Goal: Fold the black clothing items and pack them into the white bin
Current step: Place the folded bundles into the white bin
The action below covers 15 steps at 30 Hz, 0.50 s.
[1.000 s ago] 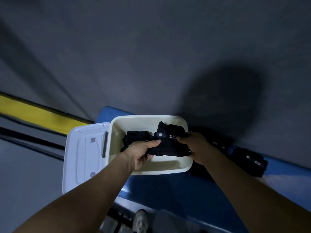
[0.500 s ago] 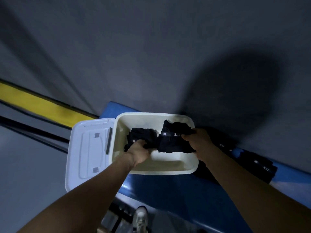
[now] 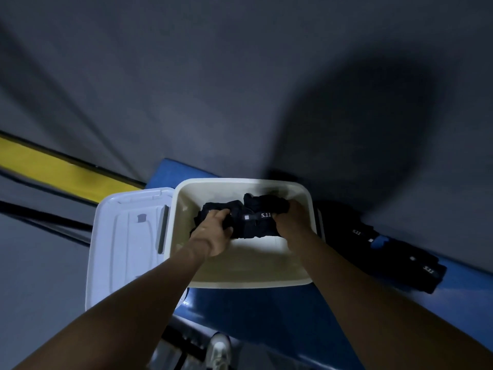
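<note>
Currently, head view. Item: open white plastic bin point(image 3: 241, 281) on a blue surface point(image 3: 266, 316). Contents: folded black fabric garment point(image 3: 250, 222), now lowered deeper inside the bin than a second ago, so judged near placement. Left hand point(image 3: 213, 231) grips the garment's left end; right hand point(image 3: 289, 217) grips its right end. Legible white print on the garment: "5.11". Right of the bin: further black folded clothing point(image 3: 394, 252), similarly marked, unpacked. Left of the bin: white plastic lid point(image 3: 128, 241).
</note>
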Motion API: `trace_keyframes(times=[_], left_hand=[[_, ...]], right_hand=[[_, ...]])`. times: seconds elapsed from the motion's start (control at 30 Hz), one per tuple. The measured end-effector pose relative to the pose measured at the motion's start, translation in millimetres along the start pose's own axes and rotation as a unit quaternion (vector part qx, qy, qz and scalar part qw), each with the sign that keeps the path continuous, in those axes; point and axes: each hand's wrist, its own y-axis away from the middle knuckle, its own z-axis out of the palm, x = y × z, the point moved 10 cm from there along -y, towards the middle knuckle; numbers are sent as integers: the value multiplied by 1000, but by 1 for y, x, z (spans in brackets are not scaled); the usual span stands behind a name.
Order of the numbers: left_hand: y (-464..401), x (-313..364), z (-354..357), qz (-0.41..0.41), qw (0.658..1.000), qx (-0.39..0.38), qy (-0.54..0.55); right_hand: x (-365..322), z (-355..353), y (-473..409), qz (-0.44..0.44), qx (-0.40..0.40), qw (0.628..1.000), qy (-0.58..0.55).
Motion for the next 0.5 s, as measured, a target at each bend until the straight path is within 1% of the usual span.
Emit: trace_keyframes(times=[0.2, 0.27, 0.37, 0.5], left_hand=[[-7, 1, -3, -28, 999, 21, -24], [-10, 4, -8, -36, 997, 51, -39], [-13, 14, -17, -38, 988, 122, -81], [-16, 24, -18, -49, 981, 167, -88]], right_hand=[[14, 19, -7, 5, -10, 1000, 29], [19, 17, -11, 4, 1, 999, 43], [23, 12, -14, -5, 19, 997, 69], [21, 6, -14, -46, 51, 991, 118]])
